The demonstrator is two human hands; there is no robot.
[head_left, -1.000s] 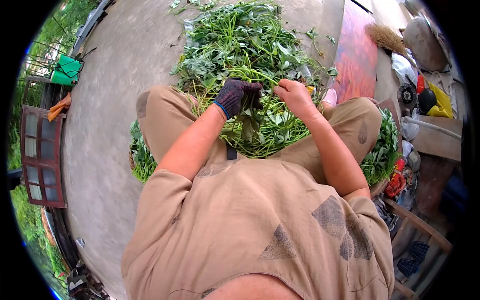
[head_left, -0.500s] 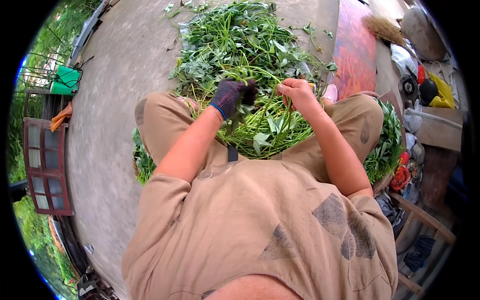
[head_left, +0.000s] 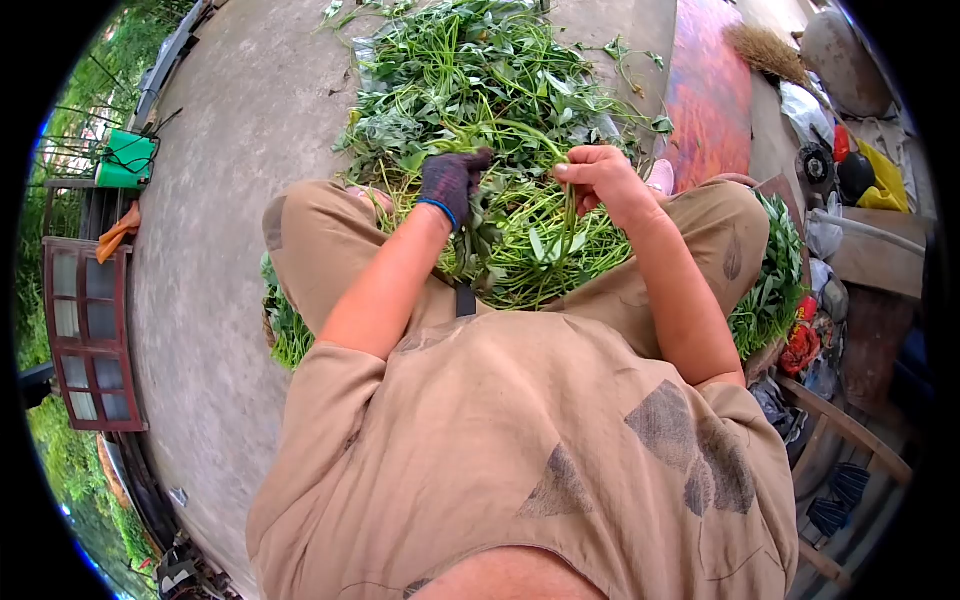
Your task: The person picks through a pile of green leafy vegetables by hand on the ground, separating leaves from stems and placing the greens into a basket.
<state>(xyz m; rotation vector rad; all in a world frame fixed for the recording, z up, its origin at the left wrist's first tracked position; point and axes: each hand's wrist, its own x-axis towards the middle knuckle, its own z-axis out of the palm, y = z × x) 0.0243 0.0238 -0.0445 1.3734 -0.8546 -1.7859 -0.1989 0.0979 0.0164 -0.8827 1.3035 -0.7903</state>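
A green stem (head_left: 535, 133) arches between the person's two hands, over the pile of greens. The right hand (head_left: 605, 180), bare, seems to pinch it between thumb and fingertips, a light grip that likely suits something so thin. The left hand (head_left: 452, 186), gloved, is curled around a bunch of leaves (head_left: 478, 238) hanging below it, probably to keep the loose pieces together. Between the legs lie tangled cut stems (head_left: 520, 270), close under both hands; the bent knees seem to keep them within reach. Just beyond spreads the leafy pile (head_left: 480, 65) on the floor (head_left: 230, 180). More greens (head_left: 768, 280) sit beside the right knee. Farther out, a broom (head_left: 765, 52) lies past a reddish board (head_left: 708, 100).
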